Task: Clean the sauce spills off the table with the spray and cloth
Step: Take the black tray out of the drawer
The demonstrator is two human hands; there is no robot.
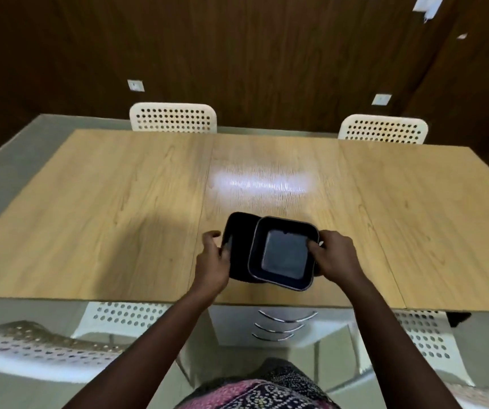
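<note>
Black square trays [281, 255] (glossy, round-cornered) gripped over wood-grain table [119, 216].

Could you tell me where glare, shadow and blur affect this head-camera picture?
Head view: a white glare patch sits mid-table; a soft shadow falls left of the black trays; the near-left chair is motion-blurred; the wide lens bends the table edges.

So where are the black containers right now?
In the head view, the black containers are held between the left hand and right hand, over the wooden table's near-centre edge.
</note>
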